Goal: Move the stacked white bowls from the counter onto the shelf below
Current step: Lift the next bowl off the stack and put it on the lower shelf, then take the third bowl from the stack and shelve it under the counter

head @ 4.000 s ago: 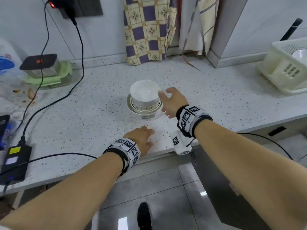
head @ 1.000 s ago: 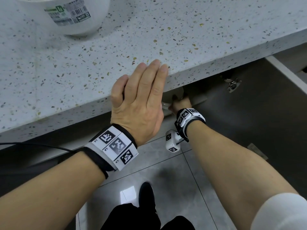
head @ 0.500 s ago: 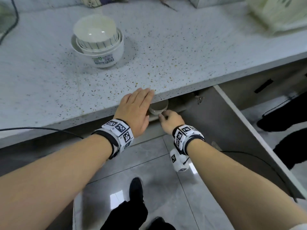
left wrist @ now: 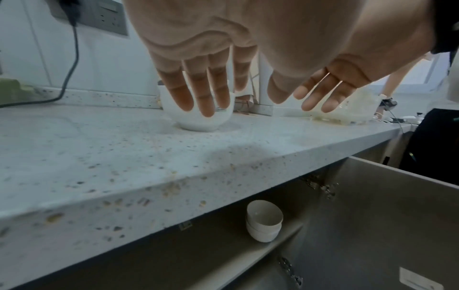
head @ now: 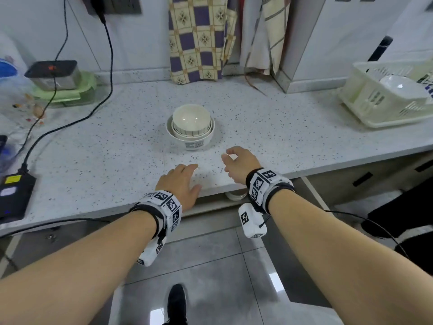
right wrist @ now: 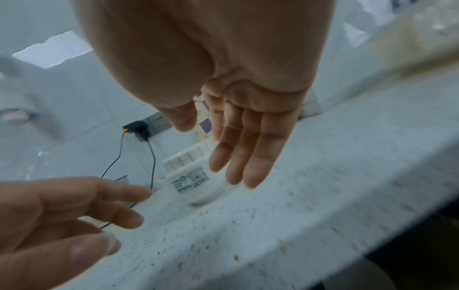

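A stack of white bowls (head: 191,126) stands on the speckled counter (head: 281,127), the bottom one bearing a label; it also shows as the stack (left wrist: 198,117) and the stack (right wrist: 193,176) in the wrist views. A second, smaller stack of white bowls (left wrist: 264,220) sits on the shelf under the counter, its rim (head: 235,195) just visible in the head view. My left hand (head: 181,181) lies flat near the counter's front edge, empty. My right hand (head: 237,164) hovers above the counter right of it, fingers relaxed, holding nothing.
A cream dish rack (head: 389,99) with a bowl sits at the right. Black cables (head: 70,123), a charger (head: 14,195) and green-lidded containers (head: 63,90) occupy the left. Checked cloths (head: 196,38) hang at the back. The open cabinet door (left wrist: 385,225) stands below right.
My right hand has come up from the shelf, leaving the small bowls there, and now hovers over the counter. My left hand has stayed at the counter edge. The view has risen.
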